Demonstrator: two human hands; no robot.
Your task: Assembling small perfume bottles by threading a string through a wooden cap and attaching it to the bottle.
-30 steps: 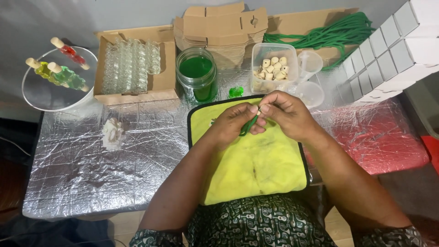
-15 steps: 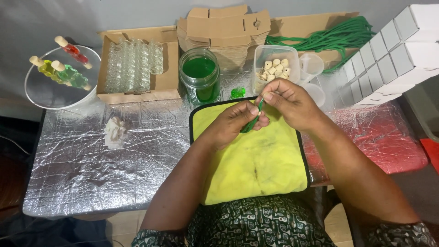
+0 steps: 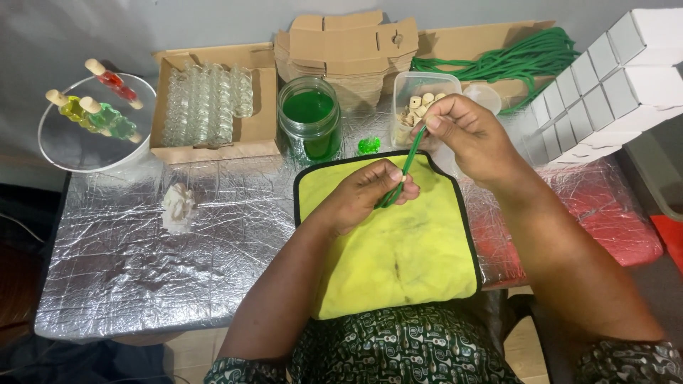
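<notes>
A short green cord [image 3: 405, 165] runs taut between both hands above a yellow cloth mat [image 3: 398, 249]. My left hand [image 3: 366, 195] pinches its lower end over the mat's upper part. My right hand [image 3: 466, 135] grips the upper end, raised in front of a clear plastic tub of small wooden corks [image 3: 420, 103]. Whether anything else sits inside the left fist is hidden by the fingers.
A glass jar of green liquid [image 3: 308, 117] stands behind the mat, a cardboard tray of small glass bottles [image 3: 210, 103] to its left. A round plate [image 3: 67, 146] with filled corked bottles sits far left. Green cord bundle [image 3: 523, 60], white boxes [image 3: 612, 82], crumpled tissue [image 3: 178, 206], foil-covered table [image 3: 142, 270].
My right hand has lifted away up and to the right toward the cork tub, drawing the green cord out straight. My left hand stayed over the mat holding the lower end.
</notes>
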